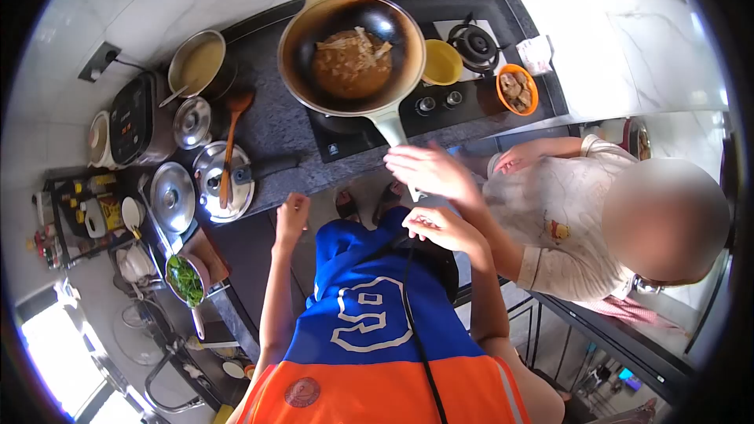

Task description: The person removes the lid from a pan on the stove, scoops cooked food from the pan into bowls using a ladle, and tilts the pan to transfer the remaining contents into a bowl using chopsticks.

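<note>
My left hand (292,221) hangs in front of the counter edge, its fingers curled into a loose fist with nothing showing in them. In front of my body, my right hand (444,228) is curled too, below the end of the wok handle (393,130) and near a black cord (408,290); I see nothing in it. The large wok (408,78) sits on the stove with brown broth and pale pieces (353,63) in it. Another person's hand (430,174) stretches flat across the handle; whether it touches is not plain.
Beside the wok are a yellow bowl (443,63), a burner (476,45) and an orange bowl of meat (517,89). Leftward lie a wooden spatula (230,149), metal lids (173,195), a pot (196,63), a rice cooker (135,119) and a pan of greens (185,279). A person (561,204) stands right.
</note>
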A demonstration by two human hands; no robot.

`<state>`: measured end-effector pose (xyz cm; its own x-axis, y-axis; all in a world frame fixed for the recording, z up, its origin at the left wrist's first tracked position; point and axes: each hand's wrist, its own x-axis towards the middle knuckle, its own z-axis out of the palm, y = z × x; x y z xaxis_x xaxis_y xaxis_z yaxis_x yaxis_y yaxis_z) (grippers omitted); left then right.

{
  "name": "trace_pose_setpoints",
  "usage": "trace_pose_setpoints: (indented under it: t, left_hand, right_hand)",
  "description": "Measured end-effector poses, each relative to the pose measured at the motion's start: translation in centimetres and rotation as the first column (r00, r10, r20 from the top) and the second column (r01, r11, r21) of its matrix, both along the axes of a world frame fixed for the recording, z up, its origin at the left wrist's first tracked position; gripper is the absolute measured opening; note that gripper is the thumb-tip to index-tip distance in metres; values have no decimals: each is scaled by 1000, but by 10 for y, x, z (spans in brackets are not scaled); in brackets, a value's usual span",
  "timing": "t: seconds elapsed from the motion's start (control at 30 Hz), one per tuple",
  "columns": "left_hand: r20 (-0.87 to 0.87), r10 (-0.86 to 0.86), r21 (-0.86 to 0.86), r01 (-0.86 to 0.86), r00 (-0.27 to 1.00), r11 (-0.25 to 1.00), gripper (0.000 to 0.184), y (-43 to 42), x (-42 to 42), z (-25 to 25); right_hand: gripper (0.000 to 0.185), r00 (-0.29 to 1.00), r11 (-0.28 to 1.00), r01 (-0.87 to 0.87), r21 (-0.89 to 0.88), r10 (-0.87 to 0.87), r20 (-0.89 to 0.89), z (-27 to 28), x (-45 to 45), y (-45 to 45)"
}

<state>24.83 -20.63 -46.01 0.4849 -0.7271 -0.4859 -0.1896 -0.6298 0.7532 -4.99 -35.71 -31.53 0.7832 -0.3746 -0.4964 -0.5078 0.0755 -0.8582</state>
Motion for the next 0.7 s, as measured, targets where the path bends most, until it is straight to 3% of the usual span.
trace_pose_setpoints:
  t: [0.03, 0.07, 0.13, 0.23, 0.3, 0.37, 0.43, 0.5, 0.57, 0.63, 0.67, 0.7]
  left_hand:
    - [-55, -7, -22, 5, 998, 1000, 26, -11, -17, 1]
    - [-68, -45, -5, 45, 997, 999, 27, -26, -33, 6]
    - [-142, -78, -38, 73, 987, 997, 29, -54, -62, 14]
    - [-310, -68, -126, 29, 948, 992, 32, -85, -98, 16]
    - [-533, 17, -108, -88, 846, 990, 31, -101, -117, 14]
    - [-645, 49, -106, -153, 763, 983, 30, -106, -134, 14]
    - [-691, 84, -34, -149, 718, 988, 28, -114, -147, 31]
    - [-723, 109, -3, -161, 682, 987, 28, -117, -159, 31]
    - [-751, 156, -23, -262, 641, 965, 30, -122, -169, 32]
    - [-851, 90, -76, -292, 517, 953, 39, -127, -176, 36]
    - [-879, 48, -110, -301, 474, 947, 41, -129, -180, 35]
    - [-903, 5, -142, -310, 430, 940, 44, -130, -183, 33]
  right_hand:
    - [21, 1000, 1000, 9, 0, -9, 2, 7, -5, -4]
    - [22, 995, 980, 57, 188, -72, 74, 16, -8, -8]
    - [21, 966, 932, 137, 336, -201, 162, 27, -14, -15]
    - [20, 888, 872, 322, 368, -413, 202, 34, -21, -26]
    - [19, 804, 824, 519, 229, -561, 198, 29, -22, -37]
    - [18, 730, 759, 642, 111, -649, 215, 23, -25, -40]
    - [19, 691, 738, 657, 156, -672, 266, 14, -28, -40]
    - [20, 663, 685, 727, 49, -718, 212, 0, -27, -35]
    - [21, 778, 634, 600, -488, -605, 171, -4, -26, -41]
    - [28, 802, 493, 500, -712, -573, 167, -16, -30, -48]
    - [28, 798, 489, 506, -710, -578, 170, -20, -31, -50]
    - [33, 811, 575, 484, -659, -577, 92, -23, -32, -50]
